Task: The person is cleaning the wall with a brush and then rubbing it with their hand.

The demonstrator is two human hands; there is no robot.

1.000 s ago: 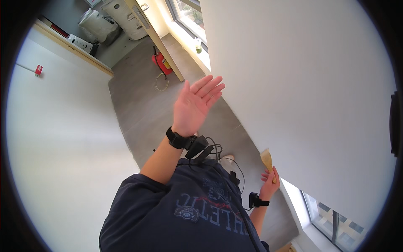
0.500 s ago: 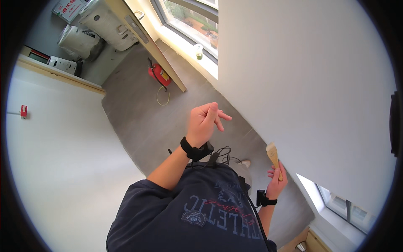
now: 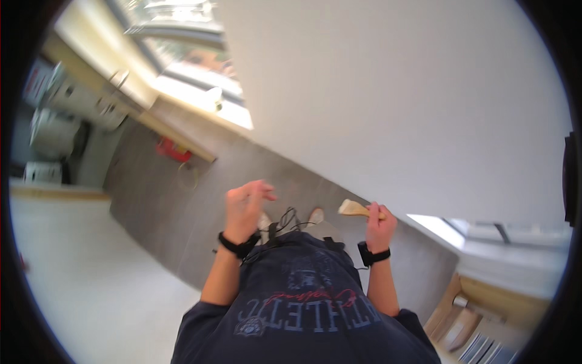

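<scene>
My right hand [image 3: 381,227] is closed round the wooden handle of a flat paintbrush [image 3: 354,208], whose pale bristles point left. The brush is in the air between my body and the white wall. My left hand [image 3: 244,209] is raised in front of my chest, a little blurred. Its fingers are loosely bent and partly apart, with nothing visible in them. Black bands circle both wrists, and dark cables [image 3: 291,219] hang at my waist between the hands.
A large white wall [image 3: 388,103] rises ahead and to the right. On the far left are an open door [image 3: 182,138], a red fire extinguisher [image 3: 174,150] and wrapped machines [image 3: 56,130]. A window sill [image 3: 200,100] holds a small container. Lower right stands wooden furniture [image 3: 445,306].
My view has turned, so the door and extinguisher sit further left. The paintbrush has tipped from upright to nearly level, bristles leftward. More of the wooden furniture shows at lower right.
</scene>
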